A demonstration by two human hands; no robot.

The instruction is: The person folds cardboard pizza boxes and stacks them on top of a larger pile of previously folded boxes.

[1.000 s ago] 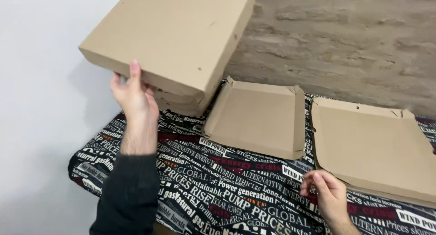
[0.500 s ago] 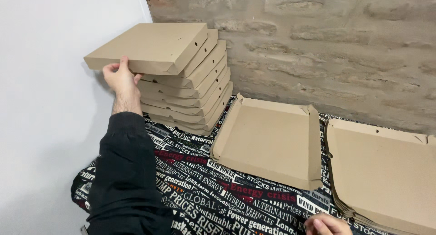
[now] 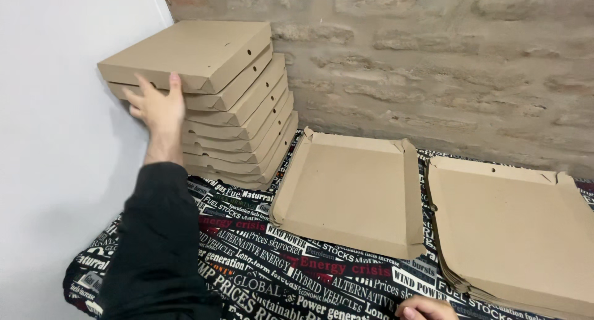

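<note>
The top box (image 3: 192,51) is being squared on the stack (image 3: 238,134) by the spread left hand (image 3: 158,106), while the right hand (image 3: 427,309), grip unclear, is wanted at the tray (image 3: 349,193).

A table draped in a newsprint-patterned cloth (image 3: 297,276) carries stacked closed boxes (image 3: 238,119), one open tray (image 3: 349,193) and a flat-blank pile (image 3: 513,227).

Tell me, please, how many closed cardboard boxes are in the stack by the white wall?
7, as far as I can count, all in one stack in the corner; the left hand rests on its upper boxes. The lowest layers are hard to separate, so one more may be hidden.
</note>
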